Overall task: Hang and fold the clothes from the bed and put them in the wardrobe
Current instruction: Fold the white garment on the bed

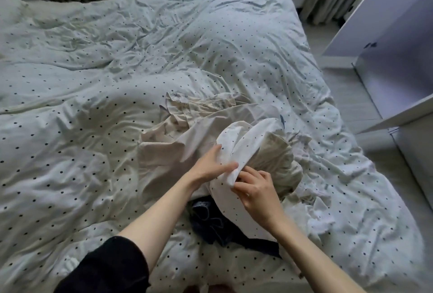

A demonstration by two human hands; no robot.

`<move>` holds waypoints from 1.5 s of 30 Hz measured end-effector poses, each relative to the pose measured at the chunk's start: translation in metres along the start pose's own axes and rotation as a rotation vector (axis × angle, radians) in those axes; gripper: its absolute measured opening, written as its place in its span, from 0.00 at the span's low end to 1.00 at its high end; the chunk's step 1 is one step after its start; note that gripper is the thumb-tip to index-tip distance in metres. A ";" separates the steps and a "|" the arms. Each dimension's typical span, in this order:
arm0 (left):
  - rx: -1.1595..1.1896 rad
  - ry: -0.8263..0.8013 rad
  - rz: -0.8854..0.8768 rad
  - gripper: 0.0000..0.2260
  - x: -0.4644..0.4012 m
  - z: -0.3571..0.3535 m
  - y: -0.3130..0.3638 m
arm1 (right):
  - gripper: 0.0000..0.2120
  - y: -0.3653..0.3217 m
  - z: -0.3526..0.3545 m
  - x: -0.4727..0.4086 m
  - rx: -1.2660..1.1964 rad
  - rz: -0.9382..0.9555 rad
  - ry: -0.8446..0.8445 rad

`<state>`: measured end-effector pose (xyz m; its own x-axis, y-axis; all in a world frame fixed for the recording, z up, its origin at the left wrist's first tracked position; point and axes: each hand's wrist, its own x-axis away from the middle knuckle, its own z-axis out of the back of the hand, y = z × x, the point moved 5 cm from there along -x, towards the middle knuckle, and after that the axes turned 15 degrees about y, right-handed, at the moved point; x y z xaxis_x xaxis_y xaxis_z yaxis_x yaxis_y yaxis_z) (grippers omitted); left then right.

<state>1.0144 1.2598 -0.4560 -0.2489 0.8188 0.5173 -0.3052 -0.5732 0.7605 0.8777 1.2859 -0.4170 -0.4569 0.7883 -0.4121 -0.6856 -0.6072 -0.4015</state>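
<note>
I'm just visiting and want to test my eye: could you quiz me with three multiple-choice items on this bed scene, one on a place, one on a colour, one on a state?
1. Where does the dark garment lie?
A. by the pillow
B. under the white cloth, at the near edge of the bed
C. on the floor

2. What colour are the duvet's dots?
A. red
B. dark
C. yellow

3. What are the hands doing?
A. both grip the white cloth
B. both hang idle
C. one holds a hanger

Key: 1 B, it pokes out beneath the cloth; 2 B, dark spots on pale fabric; 3 A, left hand and right hand pinch its edge.
</note>
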 end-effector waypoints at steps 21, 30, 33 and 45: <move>0.543 0.833 -0.254 0.10 -0.011 0.199 0.120 | 0.24 0.102 -0.006 -0.075 0.150 -0.508 -0.351; 0.106 0.559 0.058 0.26 -0.010 0.152 -0.001 | 0.32 0.026 -0.073 -0.080 0.202 -0.187 -0.453; -0.319 0.676 0.022 0.35 -0.004 0.148 -0.018 | 0.33 0.030 -0.094 -0.065 0.328 -0.157 -0.621; -1.239 0.543 -0.358 0.12 -0.047 0.111 0.005 | 0.11 0.092 -0.052 -0.082 0.505 -0.345 -0.629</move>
<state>1.1265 1.2220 -0.4328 -0.2194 0.9738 -0.0602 -0.9595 -0.2265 -0.1672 0.8819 1.1605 -0.4631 -0.3039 0.9187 0.2522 -0.9440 -0.3261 0.0506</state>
